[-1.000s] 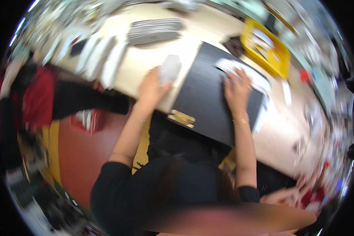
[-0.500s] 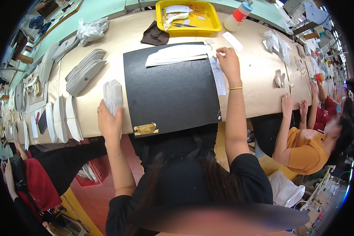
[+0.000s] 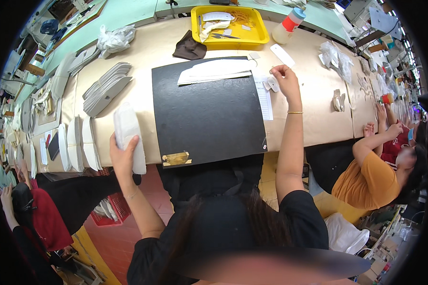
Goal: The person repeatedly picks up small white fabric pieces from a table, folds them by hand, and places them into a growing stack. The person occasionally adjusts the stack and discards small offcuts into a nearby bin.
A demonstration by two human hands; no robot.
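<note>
1. My left hand [image 3: 122, 156] is clenched around a stack of white cut pieces [image 3: 128, 135], held upright at the near-left edge of the table [image 3: 314, 118].
2. My right hand [image 3: 285, 78] pinches a small white tag [image 3: 272, 84] just past the right edge of the black mat [image 3: 207, 114].
3. A long white pattern piece [image 3: 214, 71] lies on the mat's far end.
4. A yellow tray [image 3: 259, 33] sits beyond the mat; a dark cloth [image 3: 188, 47] lies beside it.
5. More grey-white piece stacks [image 3: 104, 85] rest left of the mat.
</note>
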